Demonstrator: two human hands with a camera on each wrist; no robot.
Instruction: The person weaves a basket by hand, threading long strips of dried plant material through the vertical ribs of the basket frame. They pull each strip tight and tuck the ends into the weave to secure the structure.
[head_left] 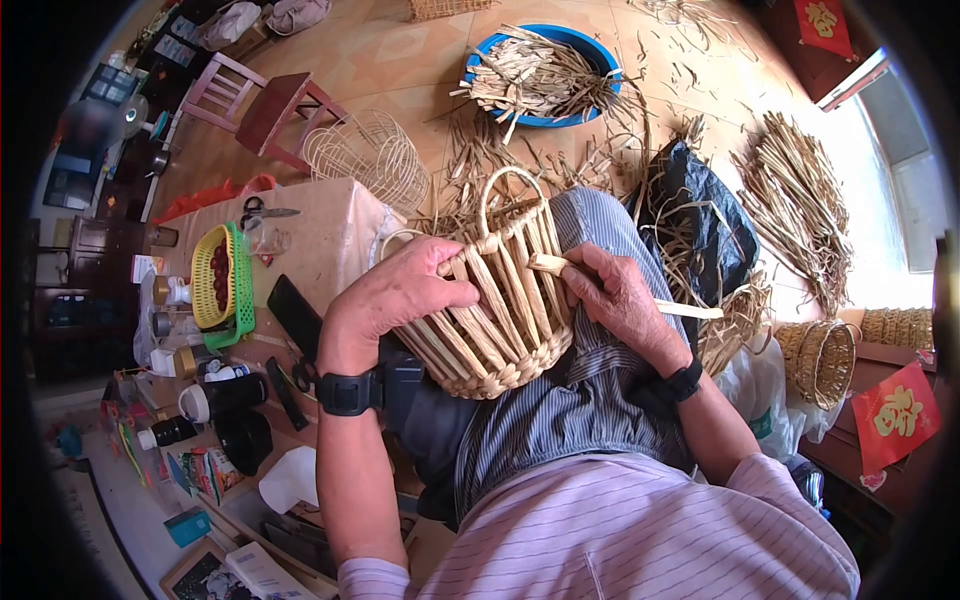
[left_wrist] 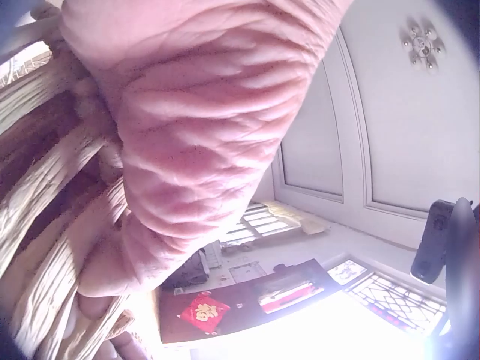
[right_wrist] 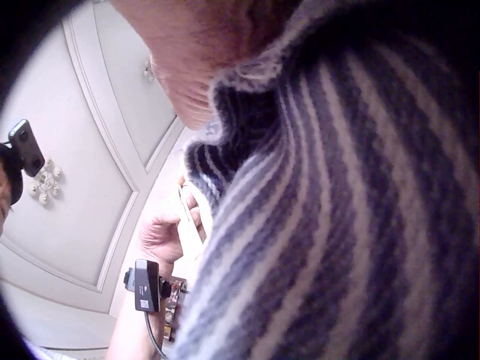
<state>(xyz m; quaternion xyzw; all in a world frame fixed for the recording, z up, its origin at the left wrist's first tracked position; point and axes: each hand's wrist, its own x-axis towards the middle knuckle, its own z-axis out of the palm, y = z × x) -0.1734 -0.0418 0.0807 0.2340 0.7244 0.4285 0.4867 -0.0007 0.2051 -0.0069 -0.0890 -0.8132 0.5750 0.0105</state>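
Note:
On the person's lap leans a woven straw basket (head_left: 512,290), with upright slats, a braided base and a looped handle (head_left: 484,205). The left hand (head_left: 410,285) grips its rim at the left, thumb lying over the slats. In the left wrist view, the left hand (left_wrist: 202,127) presses against the straw slats (left_wrist: 45,202), its fingertips partly hidden behind them. At the basket's right side, the right hand (head_left: 618,300) pinches a pale flat straw strip (head_left: 690,310). Striped trouser cloth (right_wrist: 337,195) hides most of the right hand (right_wrist: 199,52) in the right wrist view.
Ahead on the floor stands a blue basin (head_left: 595,50) of straw pieces, beside loose scraps. A wire-like frame basket (head_left: 370,160) and a chair (head_left: 270,110) are at the left. Scissors (head_left: 268,210) lie on the cluttered table. Straw bundles (head_left: 800,200) and a black bag (head_left: 700,220) sit right.

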